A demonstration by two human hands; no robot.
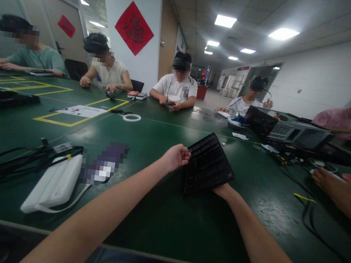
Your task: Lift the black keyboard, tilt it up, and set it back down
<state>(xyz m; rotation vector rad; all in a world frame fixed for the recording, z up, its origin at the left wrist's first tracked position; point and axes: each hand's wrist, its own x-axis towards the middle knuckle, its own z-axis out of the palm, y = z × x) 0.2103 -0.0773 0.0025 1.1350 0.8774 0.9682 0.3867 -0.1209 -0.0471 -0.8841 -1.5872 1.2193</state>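
Note:
A black tray (209,166) divided into small compartments is tilted up over the green table in front of me. Only the wrist and heel of my right hand (222,189) show at its lower right; the fingers are hidden behind the tray, which they support. My left hand (176,157) is at the tray's left edge, with thumb and fingers closed in a pinch. A tiny dark thing may be between the fingertips, too small to name.
Left of my arms lie a white power bank (57,182) with a strap, a blurred purple packet (107,161) and black cables (20,166). A white tape ring (131,118) lies farther off. A co-worker's hands (334,184) and more cables are at the right; other people sit around the table.

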